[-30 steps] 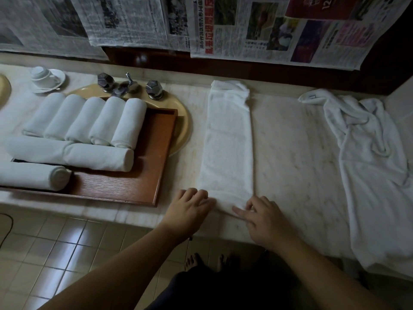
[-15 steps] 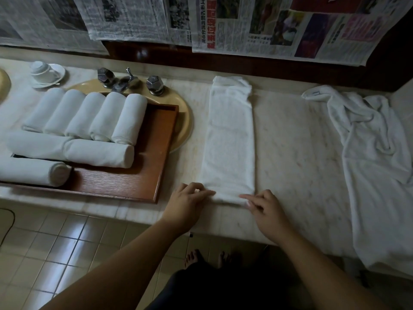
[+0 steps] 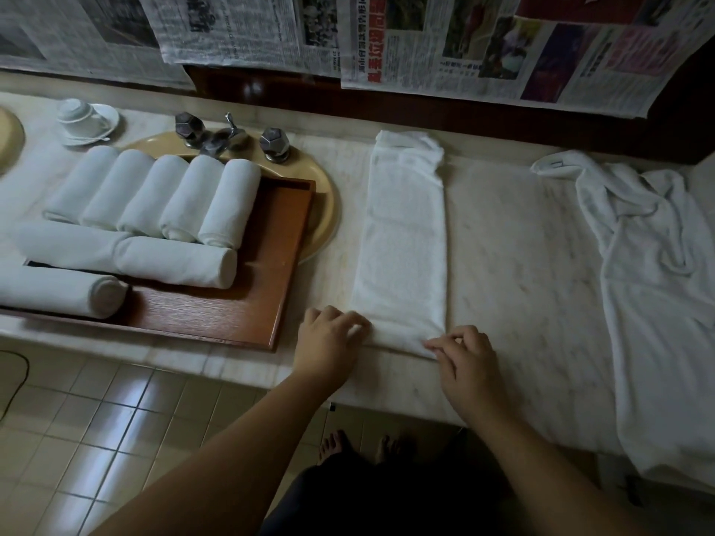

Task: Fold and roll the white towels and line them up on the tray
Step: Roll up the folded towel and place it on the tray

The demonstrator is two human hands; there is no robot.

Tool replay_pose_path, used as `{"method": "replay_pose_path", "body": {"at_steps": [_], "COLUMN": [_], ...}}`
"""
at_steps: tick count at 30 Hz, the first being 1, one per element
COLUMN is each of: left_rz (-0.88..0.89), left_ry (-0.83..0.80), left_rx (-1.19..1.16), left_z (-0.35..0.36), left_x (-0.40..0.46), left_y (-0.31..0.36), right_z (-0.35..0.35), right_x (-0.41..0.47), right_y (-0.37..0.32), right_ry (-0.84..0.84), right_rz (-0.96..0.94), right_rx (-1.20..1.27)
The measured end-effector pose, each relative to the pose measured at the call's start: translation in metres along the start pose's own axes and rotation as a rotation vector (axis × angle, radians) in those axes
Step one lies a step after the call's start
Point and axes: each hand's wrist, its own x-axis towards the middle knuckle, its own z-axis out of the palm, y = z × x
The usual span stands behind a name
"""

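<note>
A long white folded towel (image 3: 402, 241) lies flat on the marble counter, running away from me. My left hand (image 3: 329, 342) grips its near left corner with curled fingers. My right hand (image 3: 468, 361) pinches the near right corner. The towel's near end is turned up into a small thick roll between my hands. To the left stands a wooden tray (image 3: 232, 315) with several rolled white towels (image 3: 154, 195): a row at the back and three laid crosswise in front.
A heap of loose white towels (image 3: 657, 284) lies at the counter's right end. Behind the tray are a yellow sink basin (image 3: 321, 210), metal taps (image 3: 228, 135) and a cup on a saucer (image 3: 83, 118). Newspaper covers the wall. The counter edge runs just under my wrists.
Both hands have spread from the middle of the towel's near edge to its corners. That near edge has been pushed slightly forward and curled over.
</note>
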Motion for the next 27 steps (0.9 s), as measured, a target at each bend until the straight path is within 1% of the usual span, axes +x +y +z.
{"method": "replay_pose_path", "body": {"at_steps": [2,4,7,9,11,13,15,18,20,23,25,27], "left_rz": [0.163,0.306,0.526,0.622,0.644,0.598,0.491,0.37,0.303,0.105,-0.07,-0.163], "left_ry": [0.071,0.104,0.075,0.039,0.026,0.034,0.032,-0.026,-0.071,-0.114,-0.103,-0.074], "left_rx": [0.149,0.248,0.341,0.379,0.384,0.344,0.264,0.172,0.098,-0.07,-0.206,-0.262], "left_z": [0.003,0.002,-0.002,-0.003,-0.002,-0.001,-0.001,-0.003,-0.008,-0.013,-0.014,-0.012], "left_x": [-0.004,-0.005,-0.001,0.003,0.005,0.005,0.004,-0.002,-0.009,-0.018,-0.018,-0.013], "left_y": [-0.009,-0.016,-0.026,-0.034,-0.039,-0.037,-0.03,-0.024,-0.021,-0.012,-0.004,0.002], "right_z": [-0.002,-0.003,-0.004,-0.002,0.0,0.001,0.002,-0.002,-0.004,-0.006,-0.006,-0.004], "right_x": [-0.006,-0.008,-0.007,-0.006,-0.005,-0.004,-0.004,-0.005,-0.009,-0.015,-0.011,-0.001], "right_y": [0.006,0.013,0.023,0.027,0.027,0.021,0.016,0.01,0.005,-0.002,-0.008,-0.011], "right_ry": [-0.007,-0.025,-0.051,-0.053,-0.049,-0.047,-0.071,-0.121,-0.152,-0.198,-0.232,-0.298], "right_rz": [-0.124,-0.187,-0.256,-0.297,-0.302,-0.255,-0.179,-0.069,0.022,0.15,0.225,0.31], "right_rx": [-0.117,-0.201,-0.299,-0.33,-0.325,-0.298,-0.238,-0.127,-0.009,0.13,0.127,0.068]}}
